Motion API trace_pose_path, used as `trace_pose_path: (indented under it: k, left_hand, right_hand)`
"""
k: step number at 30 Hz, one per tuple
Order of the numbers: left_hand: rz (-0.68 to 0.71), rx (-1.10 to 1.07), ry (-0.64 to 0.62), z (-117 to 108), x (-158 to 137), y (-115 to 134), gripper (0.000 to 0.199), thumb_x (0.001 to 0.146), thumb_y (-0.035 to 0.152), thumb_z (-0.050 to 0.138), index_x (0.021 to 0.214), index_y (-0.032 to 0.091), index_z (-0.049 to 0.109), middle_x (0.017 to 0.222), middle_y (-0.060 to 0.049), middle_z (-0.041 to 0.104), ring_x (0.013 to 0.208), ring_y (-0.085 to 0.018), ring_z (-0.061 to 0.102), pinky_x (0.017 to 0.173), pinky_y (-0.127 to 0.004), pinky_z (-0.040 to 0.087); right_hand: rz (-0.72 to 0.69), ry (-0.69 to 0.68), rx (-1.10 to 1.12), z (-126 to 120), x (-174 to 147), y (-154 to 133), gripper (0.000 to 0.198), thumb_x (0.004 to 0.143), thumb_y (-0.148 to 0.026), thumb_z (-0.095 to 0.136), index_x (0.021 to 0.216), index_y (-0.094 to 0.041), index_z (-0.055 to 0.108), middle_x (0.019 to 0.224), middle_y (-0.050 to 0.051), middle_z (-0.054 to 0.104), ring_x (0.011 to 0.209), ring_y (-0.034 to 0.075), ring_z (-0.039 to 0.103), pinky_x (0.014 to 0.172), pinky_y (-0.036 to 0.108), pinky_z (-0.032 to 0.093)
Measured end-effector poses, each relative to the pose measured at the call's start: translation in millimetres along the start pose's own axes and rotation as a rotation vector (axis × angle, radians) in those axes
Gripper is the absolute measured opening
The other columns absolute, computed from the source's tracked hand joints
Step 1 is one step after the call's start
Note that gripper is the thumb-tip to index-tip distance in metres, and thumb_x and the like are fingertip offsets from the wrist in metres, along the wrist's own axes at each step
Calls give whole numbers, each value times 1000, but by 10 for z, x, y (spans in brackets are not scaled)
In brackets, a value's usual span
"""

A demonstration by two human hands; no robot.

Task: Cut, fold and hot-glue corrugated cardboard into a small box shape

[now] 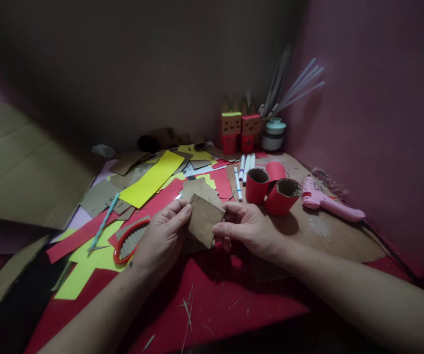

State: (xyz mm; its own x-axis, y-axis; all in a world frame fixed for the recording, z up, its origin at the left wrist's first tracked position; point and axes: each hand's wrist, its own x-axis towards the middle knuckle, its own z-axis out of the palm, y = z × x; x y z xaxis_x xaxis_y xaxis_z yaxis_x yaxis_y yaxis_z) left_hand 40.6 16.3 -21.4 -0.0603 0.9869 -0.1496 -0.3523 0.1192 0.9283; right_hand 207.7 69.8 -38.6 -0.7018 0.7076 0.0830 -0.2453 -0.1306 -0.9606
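Observation:
Between my hands is a small square piece of brown cardboard, held tilted above the table's front. My left hand pinches its left edge between thumb and fingers. On the opposite edge, my right hand grips it the same way. Just left of my left wrist lies a pair of scissors, of which a red handle shows; the rest is hidden. Beyond my right hand stand red paper-covered cardboard tubes, open at the top. Another flat cardboard piece lies behind the held one.
Yellow paper, red strips and cardboard scraps cover the left side. A blue pencil lies among them. Several markers lie mid-table. At right rests a pink glue gun with its cord. Two decorated figures and a lidded jar stand behind.

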Motion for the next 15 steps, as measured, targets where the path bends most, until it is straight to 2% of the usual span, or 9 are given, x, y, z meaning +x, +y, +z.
trace_pose_path:
  k: [6, 15]
  left_hand:
    - [-23, 18, 21, 47, -28, 3, 39, 80, 33, 68, 114, 17, 59, 92, -8, 71, 69, -22, 69, 64, -35, 58]
    - [31, 133, 73, 68, -73, 14, 37, 76, 35, 72, 104, 19, 54, 85, -3, 70, 62, -14, 64, 57, -25, 52]
  right_hand:
    - [12, -15, 13, 0, -6, -21, 28, 77, -40, 73, 80, -15, 58, 59, -3, 61, 43, 7, 53, 42, 19, 42]
    - [35, -16, 48, -18, 6, -12, 24, 81, -37, 68, 88, -15, 62, 65, -3, 64, 44, 7, 56, 43, 19, 47]
